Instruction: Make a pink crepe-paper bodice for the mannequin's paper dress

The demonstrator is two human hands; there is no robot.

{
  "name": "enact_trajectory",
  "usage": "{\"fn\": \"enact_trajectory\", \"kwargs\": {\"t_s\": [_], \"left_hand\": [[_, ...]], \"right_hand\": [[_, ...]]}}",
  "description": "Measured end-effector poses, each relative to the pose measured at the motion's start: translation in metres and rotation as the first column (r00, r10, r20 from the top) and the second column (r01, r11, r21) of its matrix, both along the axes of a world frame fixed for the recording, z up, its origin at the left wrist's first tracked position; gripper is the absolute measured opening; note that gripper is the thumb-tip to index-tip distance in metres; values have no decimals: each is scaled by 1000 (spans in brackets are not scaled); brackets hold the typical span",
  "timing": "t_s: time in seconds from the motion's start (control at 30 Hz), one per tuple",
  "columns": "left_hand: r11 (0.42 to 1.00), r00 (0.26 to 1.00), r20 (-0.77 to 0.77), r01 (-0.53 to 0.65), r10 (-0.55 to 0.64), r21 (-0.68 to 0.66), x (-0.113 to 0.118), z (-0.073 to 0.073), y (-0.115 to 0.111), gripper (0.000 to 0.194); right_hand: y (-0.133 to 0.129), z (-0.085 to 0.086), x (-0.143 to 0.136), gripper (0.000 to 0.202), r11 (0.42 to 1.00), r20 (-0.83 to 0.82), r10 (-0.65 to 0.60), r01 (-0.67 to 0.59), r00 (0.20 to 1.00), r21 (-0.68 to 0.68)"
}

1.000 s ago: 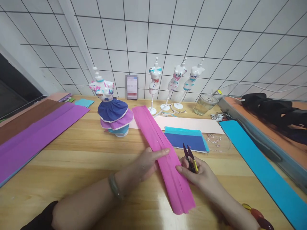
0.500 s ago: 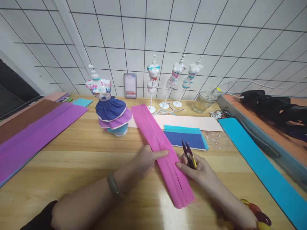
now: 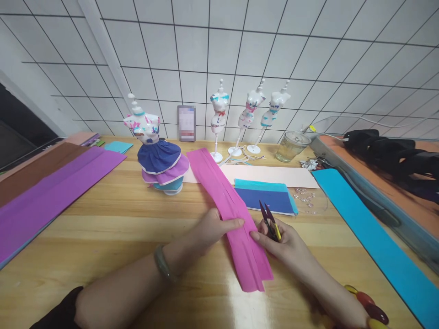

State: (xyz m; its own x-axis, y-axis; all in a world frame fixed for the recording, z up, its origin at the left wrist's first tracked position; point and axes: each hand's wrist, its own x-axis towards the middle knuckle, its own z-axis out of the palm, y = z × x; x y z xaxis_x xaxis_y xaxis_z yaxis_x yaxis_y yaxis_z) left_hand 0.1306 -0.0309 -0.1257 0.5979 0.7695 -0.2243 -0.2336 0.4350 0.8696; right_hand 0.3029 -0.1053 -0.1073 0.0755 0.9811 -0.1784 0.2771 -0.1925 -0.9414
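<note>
pink strip (image 3: 228,201) | creased, slanted | snips (image 3: 272,218) | dark blades apart, pointing up

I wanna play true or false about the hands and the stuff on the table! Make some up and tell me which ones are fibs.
1. The left hand holds the pink strip. True.
2. The left hand also holds the scissors. False: the right hand does.
3. One mannequin wears a layered skirt. True.
4. The purple strip lies on the right. False: it's on the left.
5. A glass stands right of every mannequin. True.
</note>
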Motion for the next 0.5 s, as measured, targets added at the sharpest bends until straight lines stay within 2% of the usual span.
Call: {"fn": "enact_trajectory", "kwargs": {"t_s": [0.17, 0.3, 0.5], "left_hand": [[993, 994, 28, -101, 103, -62, 2, 9, 1, 30], [991, 994, 48, -90, 95, -102, 3, 14, 0, 32], [995, 997, 41, -68, 71, -77, 1, 5, 0, 27]], "right_hand": [[1, 1, 1, 36, 1000, -7, 27, -27, 1000, -3], [1, 1, 1, 36, 1000, -12, 18, -18, 1000, -5], [3, 3, -1, 37, 1000, 50, 15, -15, 999, 2]]}}
